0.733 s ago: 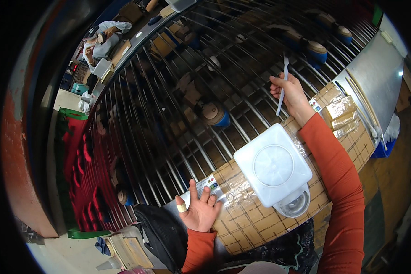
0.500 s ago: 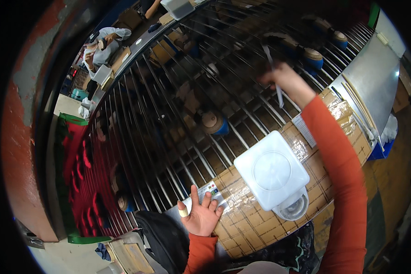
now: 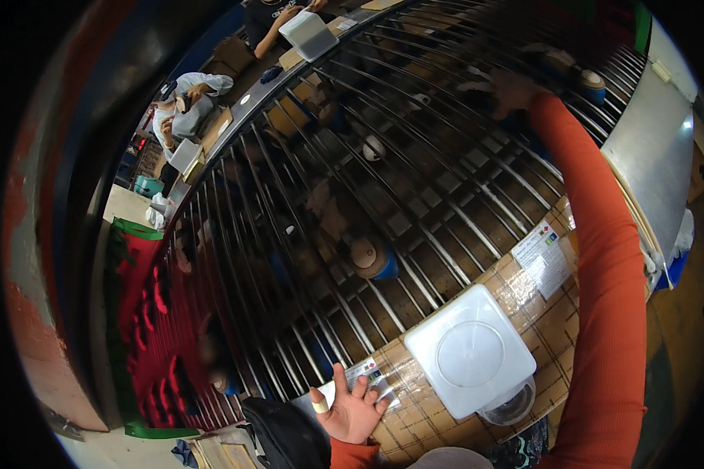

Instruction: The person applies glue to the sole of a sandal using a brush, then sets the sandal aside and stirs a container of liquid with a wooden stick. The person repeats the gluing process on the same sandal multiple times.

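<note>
Palm up, fingers spread, my left hand (image 3: 353,414) rests near the cardboard's left end with nothing in it; a pale band wraps its thumb. A printed label sheet (image 3: 368,377) lies just beyond its fingertips. My right hand (image 3: 515,91) reaches far over the metal rods (image 3: 426,234), dim and blurred, so its grip does not show. Near it is a blue piece with a round tan top (image 3: 592,80). A similar blue-and-tan piece (image 3: 374,259) sits among the rods in the middle. On the cardboard (image 3: 414,418) stands a white square plastic tub (image 3: 473,352).
A clear round container (image 3: 510,405) sits beside the tub. Another printed sheet (image 3: 541,259) lies near my right forearm. A black bag (image 3: 281,434) is left of my left hand. Two people (image 3: 184,109) work across the rods. A metal sheet (image 3: 653,156) borders the right.
My right hand has moved farther away over the rods; the thin white strip seen at it earlier no longer shows clearly. My left hand stays spread. The view has shifted, so the tub appears lower.
</note>
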